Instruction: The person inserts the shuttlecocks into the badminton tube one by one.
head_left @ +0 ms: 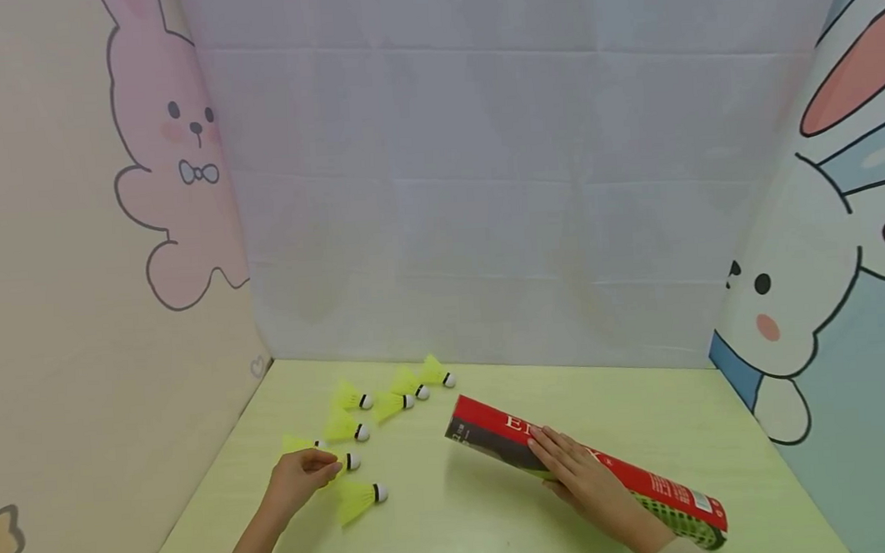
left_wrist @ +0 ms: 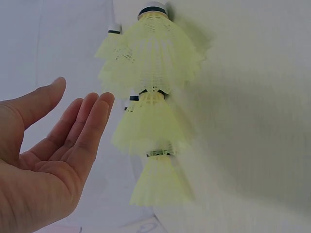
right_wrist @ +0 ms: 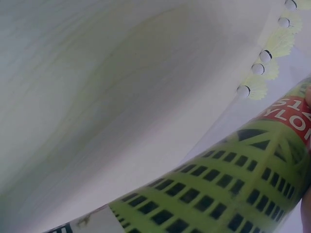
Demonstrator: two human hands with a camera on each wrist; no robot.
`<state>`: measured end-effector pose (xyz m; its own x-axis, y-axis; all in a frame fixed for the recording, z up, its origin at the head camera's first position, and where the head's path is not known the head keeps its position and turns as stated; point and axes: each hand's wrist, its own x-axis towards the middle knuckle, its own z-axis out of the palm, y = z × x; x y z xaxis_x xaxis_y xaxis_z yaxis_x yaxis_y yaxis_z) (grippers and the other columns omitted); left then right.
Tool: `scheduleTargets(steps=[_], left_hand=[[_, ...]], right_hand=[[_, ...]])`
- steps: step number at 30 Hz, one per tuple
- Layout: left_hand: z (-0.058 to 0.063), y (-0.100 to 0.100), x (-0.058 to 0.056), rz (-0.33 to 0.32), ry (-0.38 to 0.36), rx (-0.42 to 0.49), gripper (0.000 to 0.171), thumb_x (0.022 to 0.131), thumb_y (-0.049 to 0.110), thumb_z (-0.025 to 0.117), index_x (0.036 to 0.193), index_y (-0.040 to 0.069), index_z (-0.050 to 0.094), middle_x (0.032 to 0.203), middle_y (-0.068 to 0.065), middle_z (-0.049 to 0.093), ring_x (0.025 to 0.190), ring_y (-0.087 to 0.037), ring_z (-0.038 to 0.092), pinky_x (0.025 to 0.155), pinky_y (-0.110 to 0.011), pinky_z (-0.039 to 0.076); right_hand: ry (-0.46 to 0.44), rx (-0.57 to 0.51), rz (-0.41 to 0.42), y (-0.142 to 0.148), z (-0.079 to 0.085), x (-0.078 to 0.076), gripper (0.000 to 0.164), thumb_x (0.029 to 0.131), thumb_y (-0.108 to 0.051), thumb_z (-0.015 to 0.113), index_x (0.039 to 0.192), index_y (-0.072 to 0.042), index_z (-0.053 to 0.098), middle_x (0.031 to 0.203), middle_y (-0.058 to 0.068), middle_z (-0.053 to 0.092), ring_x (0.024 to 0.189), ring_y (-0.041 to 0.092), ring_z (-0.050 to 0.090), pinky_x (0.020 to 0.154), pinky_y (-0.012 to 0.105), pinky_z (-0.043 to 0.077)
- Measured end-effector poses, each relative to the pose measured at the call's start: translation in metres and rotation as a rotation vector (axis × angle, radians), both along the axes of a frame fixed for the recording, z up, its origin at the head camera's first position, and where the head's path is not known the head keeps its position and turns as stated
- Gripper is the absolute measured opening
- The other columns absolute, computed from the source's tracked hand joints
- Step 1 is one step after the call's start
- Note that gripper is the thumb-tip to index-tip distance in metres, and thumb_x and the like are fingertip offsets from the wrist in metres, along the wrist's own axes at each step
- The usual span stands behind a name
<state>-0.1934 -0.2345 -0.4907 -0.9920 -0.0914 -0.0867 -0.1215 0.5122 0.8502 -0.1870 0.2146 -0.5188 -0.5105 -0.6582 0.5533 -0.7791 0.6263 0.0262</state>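
Several yellow shuttlecocks with white heads lie on the left of the table in the head view. My left hand (head_left: 299, 480) hovers among the nearest ones, its fingers overlapping one shuttlecock (head_left: 352, 462) there. In the left wrist view the thumb and fingers stand apart with nothing between them, beside a column of shuttlecocks (left_wrist: 153, 126). Closest to me lies another shuttlecock (head_left: 360, 500). On the right, my right hand (head_left: 584, 482) grips a red, black and green shuttlecock tube (head_left: 664, 489) from above. The tube slants, its left end raised and pointing toward the shuttlecocks.
Farther back on the pale yellow table (head_left: 607, 401) lie more shuttlecocks (head_left: 436, 372). A white cloth (head_left: 483, 182) hangs behind the table's far edge. Side panels with cartoon rabbits (head_left: 790, 308) stand to the left and right.
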Motion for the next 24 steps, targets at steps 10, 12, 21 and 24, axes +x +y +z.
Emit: scheduleTargets(steps=[10,12,21,24], left_hand=[[-0.023,-0.001,0.013,-0.011,-0.125,-0.033,0.023,0.083,0.019,0.076,0.087,-0.003,0.070,0.076,-0.008,0.068,0.070,-0.023,0.065,0.066,-0.038,0.057],[-0.025,0.002,0.013,-0.013,-0.127,-0.020,0.020,0.083,0.015,0.076,0.085,-0.004,0.070,0.074,-0.009,0.067,0.068,-0.022,0.064,0.065,-0.038,0.057],[-0.032,0.011,0.008,-0.004,-0.100,-0.015,0.008,0.083,0.001,0.072,0.085,-0.007,0.069,0.074,-0.006,0.067,0.067,-0.018,0.063,0.062,-0.033,0.056],[-0.032,0.011,0.006,-0.026,-0.079,-0.023,0.009,0.085,0.002,0.070,0.088,-0.007,0.069,0.075,-0.005,0.067,0.069,-0.020,0.064,0.062,-0.033,0.056]], right_hand=[[0.023,-0.002,0.007,0.000,-0.002,-0.002,0.063,0.103,-0.047,0.025,0.144,-0.002,0.042,0.147,0.014,0.043,0.134,0.029,0.040,0.116,0.022,0.011],[0.027,-0.006,0.011,0.000,-0.003,-0.003,0.063,0.103,-0.047,0.025,0.144,-0.002,0.042,0.147,0.014,0.043,0.133,0.029,0.040,0.116,0.023,0.011],[0.020,-0.011,0.013,0.001,-0.005,-0.004,0.062,0.103,-0.046,0.026,0.144,-0.002,0.042,0.147,0.014,0.042,0.135,0.029,0.039,0.116,0.022,0.011],[0.019,-0.007,0.012,0.002,-0.005,-0.004,0.062,0.103,-0.046,0.025,0.144,-0.002,0.041,0.147,0.014,0.042,0.135,0.028,0.038,0.116,0.022,0.011]])
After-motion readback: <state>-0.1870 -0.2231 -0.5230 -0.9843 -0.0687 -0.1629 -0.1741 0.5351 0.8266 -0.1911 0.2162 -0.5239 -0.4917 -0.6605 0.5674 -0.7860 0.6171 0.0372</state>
